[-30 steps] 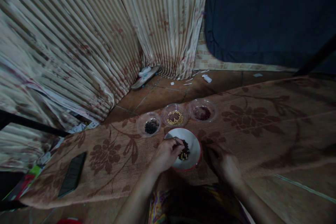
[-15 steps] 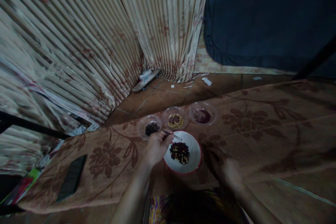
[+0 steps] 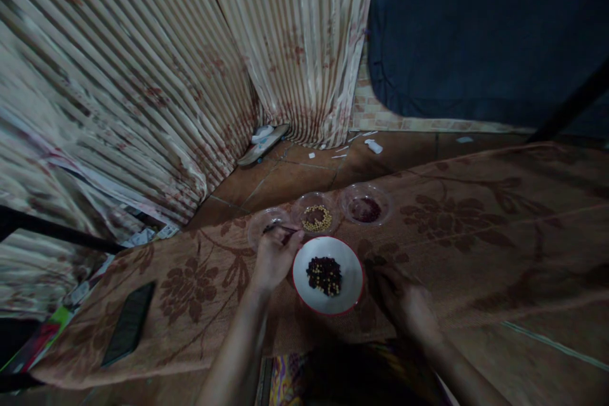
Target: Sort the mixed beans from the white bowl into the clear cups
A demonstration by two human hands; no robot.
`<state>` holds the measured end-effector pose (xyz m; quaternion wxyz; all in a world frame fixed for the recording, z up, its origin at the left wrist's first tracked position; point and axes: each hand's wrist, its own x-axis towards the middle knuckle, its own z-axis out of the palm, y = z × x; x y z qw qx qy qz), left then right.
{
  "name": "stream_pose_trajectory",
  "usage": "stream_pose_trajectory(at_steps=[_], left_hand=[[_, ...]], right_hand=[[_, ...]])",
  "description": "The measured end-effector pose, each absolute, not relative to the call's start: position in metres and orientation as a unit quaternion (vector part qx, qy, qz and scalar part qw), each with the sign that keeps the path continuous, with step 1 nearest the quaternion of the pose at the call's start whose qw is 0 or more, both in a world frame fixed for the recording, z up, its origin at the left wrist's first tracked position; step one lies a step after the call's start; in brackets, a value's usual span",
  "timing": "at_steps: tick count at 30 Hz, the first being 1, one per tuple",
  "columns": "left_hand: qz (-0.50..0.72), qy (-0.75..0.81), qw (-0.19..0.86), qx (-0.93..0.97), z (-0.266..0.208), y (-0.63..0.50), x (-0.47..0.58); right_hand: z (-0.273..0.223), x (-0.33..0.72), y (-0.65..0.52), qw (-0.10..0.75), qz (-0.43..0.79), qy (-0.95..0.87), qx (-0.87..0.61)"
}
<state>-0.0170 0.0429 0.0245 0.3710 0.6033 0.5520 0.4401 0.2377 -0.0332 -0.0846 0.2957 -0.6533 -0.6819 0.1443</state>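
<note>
My left hand (image 3: 275, 259) is closed in a pinch on thin metal tweezers (image 3: 288, 229). It reaches over the near side of a clear plastic bowl (image 3: 254, 226) of small black beans, partly covering them. In front of me stands a white bowl with a red rim (image 3: 307, 301), holding a heap of dark red, black and yellow beans (image 3: 325, 276). To the right of this bowl, my right hand (image 3: 404, 301) lies low over the cloth. Deep shadow hides its fingers.
Clear bowls of yellow beans (image 3: 316, 218) and dark red beans (image 3: 371, 208) stand behind the white bowl. A phone (image 3: 129, 323) lies at the left on the brown flowered cloth (image 3: 209, 330). Beyond the cloth are tiled floor with white scraps and a striped curtain (image 3: 295, 44).
My left hand with the tweezers has moved left, from over the white bowl's rim to the bowl of black beans. My right hand has stayed nearly still.
</note>
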Motion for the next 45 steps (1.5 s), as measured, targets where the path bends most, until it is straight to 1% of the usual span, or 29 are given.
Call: stream_pose_trajectory(at_steps=[2,4,10,21,45], left_hand=[[0.381,0.552,0.420,0.611,0.021,0.027,-0.019],[0.324,0.549,0.434,0.637,0.019,0.014,-0.019],[0.269,0.584,0.392,0.658,0.013,-0.001,-0.015],[0.249,0.583,0.364,0.682,0.004,0.003,-0.004],[0.253,0.588,0.355,0.681,-0.003,0.004,-0.002]], right_hand=[[-0.083,0.238,-0.034,0.298,0.145,-0.683,-0.651],[-0.082,0.238,-0.035,0.300,0.144,-0.681,-0.652],[-0.082,0.237,-0.034,0.296,0.142,-0.684,-0.652],[-0.084,0.237,-0.034,0.303,0.134,-0.684,-0.650],[-0.085,0.237,-0.033,0.304,0.134,-0.682,-0.651]])
